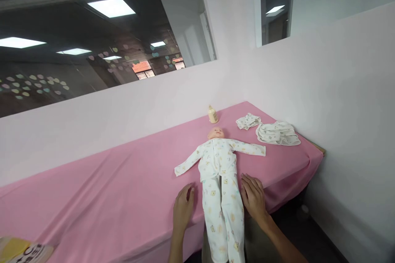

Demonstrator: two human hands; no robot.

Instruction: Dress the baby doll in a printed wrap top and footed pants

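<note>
A baby doll [218, 160] in white printed pyjamas lies on its back on the pink cloth-covered table [129, 181], arms spread, legs hanging over the near edge. My left hand [183, 206] rests flat on the cloth just left of the doll's legs, fingers stretched out. My right hand [253, 196] lies flat just right of the legs, fingers apart. Neither hand holds anything.
A small feeding bottle [212, 114] stands beyond the doll's head by the wall. Two folded white printed garments [248, 121] [277, 133] lie at the table's far right corner. White partition walls close the back and right. A yellow printed object [21, 250] sits at lower left.
</note>
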